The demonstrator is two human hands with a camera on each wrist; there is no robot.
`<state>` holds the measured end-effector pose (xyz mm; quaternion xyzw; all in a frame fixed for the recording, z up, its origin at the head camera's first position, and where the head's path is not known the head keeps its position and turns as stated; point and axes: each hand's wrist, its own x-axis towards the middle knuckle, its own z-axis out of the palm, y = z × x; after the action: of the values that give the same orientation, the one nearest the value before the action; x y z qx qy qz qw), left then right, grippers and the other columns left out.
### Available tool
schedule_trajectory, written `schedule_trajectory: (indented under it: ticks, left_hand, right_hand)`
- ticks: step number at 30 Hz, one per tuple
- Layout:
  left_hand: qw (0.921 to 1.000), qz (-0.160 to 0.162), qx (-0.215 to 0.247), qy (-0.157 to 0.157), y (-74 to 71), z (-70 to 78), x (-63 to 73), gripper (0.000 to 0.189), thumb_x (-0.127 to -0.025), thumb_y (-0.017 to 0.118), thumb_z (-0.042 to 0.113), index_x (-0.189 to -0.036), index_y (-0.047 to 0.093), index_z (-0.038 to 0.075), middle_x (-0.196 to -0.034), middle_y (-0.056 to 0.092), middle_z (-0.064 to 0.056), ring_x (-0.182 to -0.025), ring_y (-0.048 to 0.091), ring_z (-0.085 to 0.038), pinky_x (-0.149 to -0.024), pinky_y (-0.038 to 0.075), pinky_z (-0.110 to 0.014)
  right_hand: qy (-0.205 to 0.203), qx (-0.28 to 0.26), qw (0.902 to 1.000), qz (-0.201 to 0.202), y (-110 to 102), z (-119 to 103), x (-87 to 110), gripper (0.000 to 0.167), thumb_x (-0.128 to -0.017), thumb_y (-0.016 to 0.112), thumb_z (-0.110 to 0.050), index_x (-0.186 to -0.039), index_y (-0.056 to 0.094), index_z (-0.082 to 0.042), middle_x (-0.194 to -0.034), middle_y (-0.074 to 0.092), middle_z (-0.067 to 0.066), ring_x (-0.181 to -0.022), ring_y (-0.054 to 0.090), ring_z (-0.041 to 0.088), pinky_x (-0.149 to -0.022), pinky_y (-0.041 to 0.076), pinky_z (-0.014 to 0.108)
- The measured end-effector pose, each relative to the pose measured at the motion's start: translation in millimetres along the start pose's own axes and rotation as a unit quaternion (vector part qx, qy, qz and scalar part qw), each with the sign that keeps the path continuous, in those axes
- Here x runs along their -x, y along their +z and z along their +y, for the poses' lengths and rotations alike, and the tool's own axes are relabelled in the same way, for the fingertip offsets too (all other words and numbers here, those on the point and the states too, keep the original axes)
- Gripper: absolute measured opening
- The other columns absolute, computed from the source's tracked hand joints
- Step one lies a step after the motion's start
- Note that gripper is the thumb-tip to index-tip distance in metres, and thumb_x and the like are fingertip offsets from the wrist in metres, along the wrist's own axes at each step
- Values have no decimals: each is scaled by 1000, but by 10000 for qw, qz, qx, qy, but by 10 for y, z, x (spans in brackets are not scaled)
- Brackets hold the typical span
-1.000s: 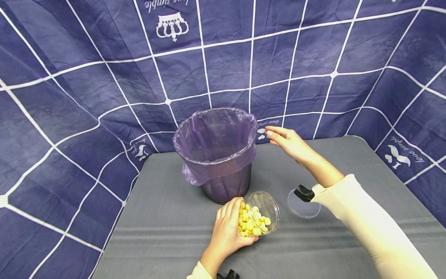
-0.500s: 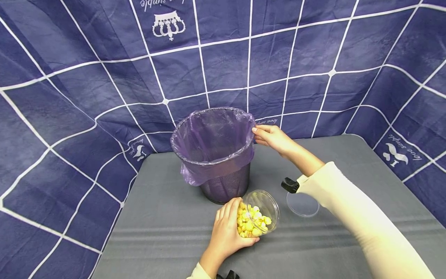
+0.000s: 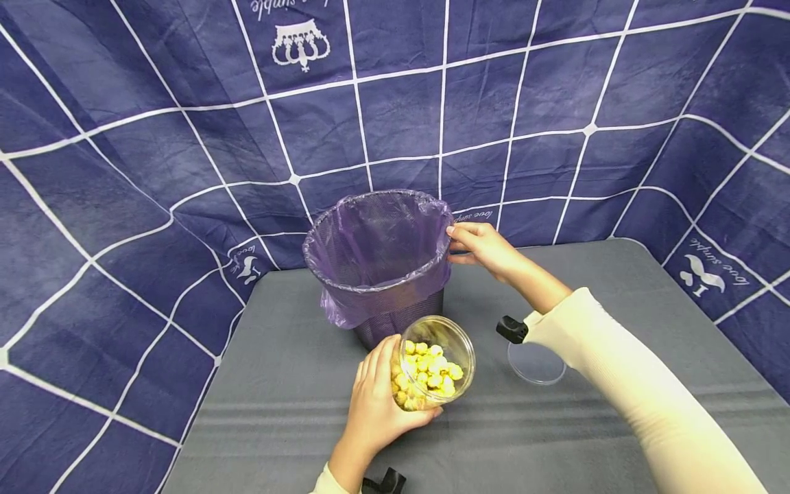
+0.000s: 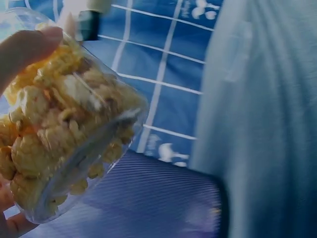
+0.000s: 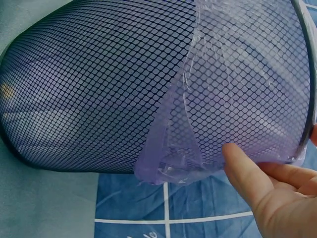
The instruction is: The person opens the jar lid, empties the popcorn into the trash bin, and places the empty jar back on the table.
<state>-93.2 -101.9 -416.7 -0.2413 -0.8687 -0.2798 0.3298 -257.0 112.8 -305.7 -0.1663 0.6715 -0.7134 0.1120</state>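
My left hand (image 3: 373, 405) grips a clear plastic jar (image 3: 464, 346) of yellow popcorn (image 3: 428, 367). The jar is tilted, its lidless mouth facing up and to the right, in front of the trash can. In the left wrist view popcorn (image 4: 54, 114) shows through the jar wall, with fingers around it. A black mesh trash can (image 3: 401, 319) stands behind the jar, lined with a purple trash bag (image 3: 389, 295) folded over its rim. My right hand (image 3: 484, 247) holds the can's right rim; in the right wrist view its fingers (image 5: 245, 173) lie along the bagged outside.
A round clear lid (image 3: 537, 363) lies on the grey cloth-covered table (image 3: 278, 384), right of the jar and below the right forearm. Blue cloth (image 3: 524, 89) with white grid lines hangs behind and at both sides.
My right hand has moved left from beside the trash can onto its rim. My left hand has shifted the jar left and slightly up, turning its mouth more toward the camera.
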Motion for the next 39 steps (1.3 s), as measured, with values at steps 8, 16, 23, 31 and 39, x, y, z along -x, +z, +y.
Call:
schedule_trajectory:
  ticks: [8,16,23,31,39]
  left_hand:
    - [9952,704,612,304,-467,118,-340,105,-52,72,62,-128,41,-4,-120,50,-13,-107,48,-28,-92,36,-34]
    - [9910,1032,818,237,-868,188,-750,111,-53,71,64,-134,34,-3,-124,47,-16,-111,45,-27,-96,33,-31]
    - [9923,1205,263,112,-1023,14,-1092,113,-51,69,67,-134,34,-1,-123,46,-17,-113,44,-27,-95,34,-39]
    - [9958,892,-184,84,-1167,-138,-1589,115,-46,81,51,-136,29,2,-128,44,-15,-118,40,-25,-96,32,-43]
    - [9964,225,-806,-130,-1289,-262,-2035,107,-49,82,49,-132,30,4,-123,46,-16,-111,44,-31,-92,33,-46]
  right_hand:
    - [-30,-87,9999,58,-10,25,-13,40,-93,42,-14,-119,41,17,-107,51,15,-91,57,18,-81,47,38]
    - [28,-73,9999,88,-10,16,-20,36,-93,42,-14,-115,44,15,-105,50,13,-93,56,22,-81,47,38]
    - [55,-79,10000,5,-35,39,-30,41,-93,44,-16,-119,42,17,-109,49,15,-95,55,23,-82,47,39]
    - [121,-98,9999,-33,-70,23,-42,43,-93,45,-17,-121,41,15,-113,48,16,-95,56,20,-81,47,39]
    - [198,-122,9997,-112,-52,25,-47,45,-93,44,-17,-125,38,14,-123,43,24,-97,55,20,-83,46,39]
